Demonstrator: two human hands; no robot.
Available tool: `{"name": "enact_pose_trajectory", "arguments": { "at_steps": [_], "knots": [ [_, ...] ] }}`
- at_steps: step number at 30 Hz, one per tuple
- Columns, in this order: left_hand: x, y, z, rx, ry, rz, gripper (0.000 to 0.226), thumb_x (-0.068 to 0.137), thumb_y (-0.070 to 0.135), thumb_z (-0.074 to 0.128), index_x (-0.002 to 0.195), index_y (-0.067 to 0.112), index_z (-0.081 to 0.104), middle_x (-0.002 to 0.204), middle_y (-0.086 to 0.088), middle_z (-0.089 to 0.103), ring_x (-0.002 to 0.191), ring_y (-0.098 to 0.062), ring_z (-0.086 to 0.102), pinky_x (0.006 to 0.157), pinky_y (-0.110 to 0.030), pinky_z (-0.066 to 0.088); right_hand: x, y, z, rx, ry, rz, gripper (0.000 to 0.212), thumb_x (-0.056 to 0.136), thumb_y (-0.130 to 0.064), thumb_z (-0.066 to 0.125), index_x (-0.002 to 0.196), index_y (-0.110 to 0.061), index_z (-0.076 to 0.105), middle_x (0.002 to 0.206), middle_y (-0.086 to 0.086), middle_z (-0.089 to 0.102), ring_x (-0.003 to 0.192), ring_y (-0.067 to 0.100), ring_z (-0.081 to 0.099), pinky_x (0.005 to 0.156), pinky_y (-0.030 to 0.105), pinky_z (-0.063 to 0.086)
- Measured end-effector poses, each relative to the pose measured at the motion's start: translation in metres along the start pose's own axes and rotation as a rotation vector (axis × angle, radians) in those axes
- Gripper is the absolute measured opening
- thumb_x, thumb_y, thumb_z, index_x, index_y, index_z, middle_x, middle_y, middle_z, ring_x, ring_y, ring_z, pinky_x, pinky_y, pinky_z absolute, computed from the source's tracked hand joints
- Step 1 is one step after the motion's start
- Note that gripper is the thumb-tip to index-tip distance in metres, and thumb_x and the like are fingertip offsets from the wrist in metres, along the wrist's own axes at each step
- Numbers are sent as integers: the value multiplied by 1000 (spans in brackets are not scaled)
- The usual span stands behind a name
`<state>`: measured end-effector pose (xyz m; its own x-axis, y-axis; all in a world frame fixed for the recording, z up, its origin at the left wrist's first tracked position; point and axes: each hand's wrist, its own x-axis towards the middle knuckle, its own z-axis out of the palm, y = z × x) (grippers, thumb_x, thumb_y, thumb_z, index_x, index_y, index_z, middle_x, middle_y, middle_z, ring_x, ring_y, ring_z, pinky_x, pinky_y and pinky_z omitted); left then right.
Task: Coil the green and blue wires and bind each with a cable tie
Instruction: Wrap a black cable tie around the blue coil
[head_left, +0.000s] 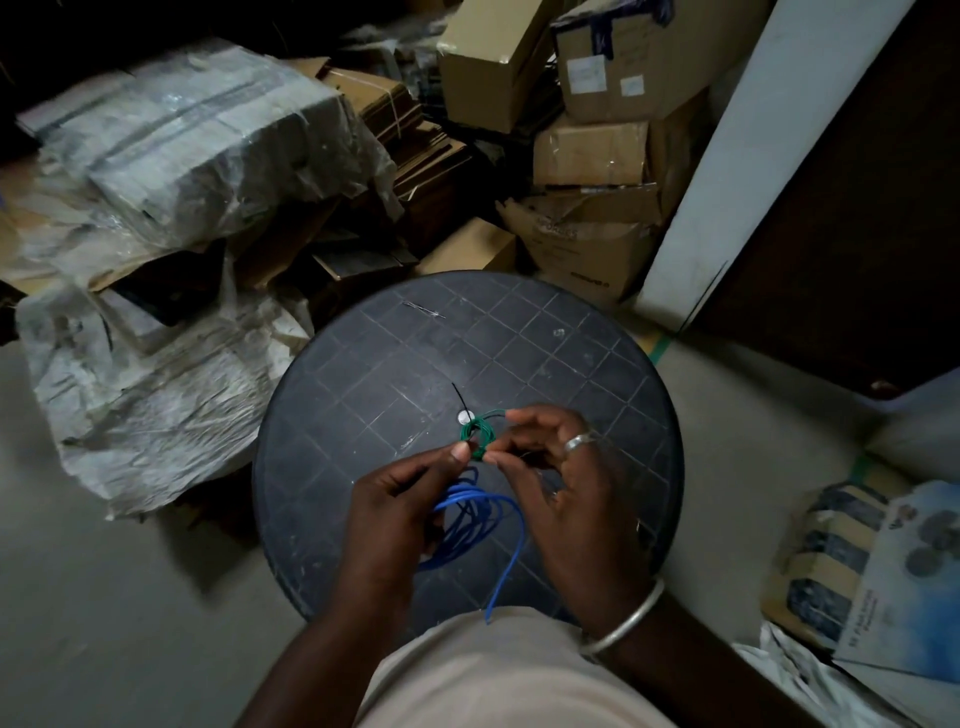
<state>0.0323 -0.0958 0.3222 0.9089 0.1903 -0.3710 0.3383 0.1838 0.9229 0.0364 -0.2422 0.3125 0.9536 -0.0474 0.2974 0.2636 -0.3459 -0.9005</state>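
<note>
A small tight coil of green wire (480, 432) is held above a round black stool top (395, 374). My left hand (400, 504) pinches its lower left side between thumb and finger. My right hand (563, 478) pinches the coil's right side, with one green end near its fingertips. A thin black cable tie (460, 401) sticks up and left from the coil. The blue wire (475, 514) lies in loose loops on the stool beneath my hands, partly hidden by my left hand, with one end trailing toward my lap.
Another thin cable tie (425, 309) lies at the stool's far edge, and a small silver disc (465, 416) sits near its centre. Cardboard boxes (592, 156) and plastic-wrapped bundles (197, 140) crowd the floor behind. A white pillar (727, 171) stands at right.
</note>
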Motion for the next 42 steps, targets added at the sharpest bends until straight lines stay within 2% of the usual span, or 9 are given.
{"name": "enact_pose_trajectory", "arguments": {
  "at_steps": [4, 7, 11, 18, 22, 27, 32, 38, 42],
  "knots": [
    [1, -1, -1, 0, -2, -20, 24, 72, 36, 76, 91, 22, 83, 85, -30, 69, 69, -26, 45, 54, -26, 31, -1, -1, -1, 49, -14, 13, 33, 87, -13, 74, 111, -27, 57, 92, -11, 72, 89, 5, 72, 79, 26, 60],
    [2, -3, -3, 1, -13, -51, 13, 81, 27, 76, 89, 21, 83, 80, -20, 66, 70, -27, 39, 47, -23, 27, 5, -2, -5, 42, 14, 25, 21, 90, -18, 71, 110, -22, 67, 106, -5, 64, 98, 12, 67, 82, 25, 56],
    [0, -2, -4, 11, -36, -75, 10, 80, 24, 76, 86, 22, 84, 76, -14, 69, 72, -25, 42, 53, -25, 28, 22, 3, -17, -122, -88, -74, 23, 93, -18, 69, 114, -24, 73, 124, -2, 50, 122, 16, 54, 94, 21, 49],
    [-7, 5, 2, 37, -55, -83, 19, 67, 36, 79, 82, 25, 84, 86, -30, 71, 80, -26, 49, 73, -41, 35, 33, 3, -20, -253, -241, -120, 10, 89, -29, 70, 99, -30, 73, 126, -11, 50, 127, 12, 44, 93, 4, 37],
    [-6, 1, 1, 23, -63, -88, 22, 66, 36, 79, 83, 24, 84, 79, -16, 66, 78, -25, 44, 65, -34, 32, 36, 4, -23, -245, -303, -116, 13, 91, -29, 67, 103, -29, 72, 127, -10, 50, 129, 12, 43, 94, 2, 37],
    [-5, -1, -1, 10, -70, -87, 19, 69, 33, 78, 84, 22, 84, 79, -17, 65, 78, -26, 43, 59, -29, 28, 39, 6, -26, -249, -352, -150, 9, 90, -27, 70, 98, -25, 72, 123, -4, 52, 125, 14, 45, 96, 2, 31],
    [-4, -1, 0, 19, -55, -87, 23, 68, 35, 79, 86, 22, 83, 73, -10, 70, 71, -26, 46, 57, -28, 30, 39, 7, -23, -337, -399, -209, 9, 97, -27, 59, 101, -22, 65, 124, 1, 47, 123, 14, 44, 94, 4, 35],
    [-6, 2, 2, 12, -27, -103, 14, 74, 25, 77, 84, 17, 83, 64, -1, 70, 48, -6, 51, 44, -18, 34, 41, 8, -20, -350, -356, -290, 8, 99, -19, 54, 103, -16, 59, 124, 5, 43, 115, 20, 50, 83, 27, 52],
    [-6, 2, 3, 23, -19, -98, 9, 81, 20, 75, 84, 17, 83, 64, -4, 70, 45, -7, 47, 43, -18, 32, 43, 9, -19, -362, -336, -326, 7, 99, -15, 52, 103, -14, 57, 122, 6, 43, 112, 21, 51, 83, 28, 52]
  ]
}}
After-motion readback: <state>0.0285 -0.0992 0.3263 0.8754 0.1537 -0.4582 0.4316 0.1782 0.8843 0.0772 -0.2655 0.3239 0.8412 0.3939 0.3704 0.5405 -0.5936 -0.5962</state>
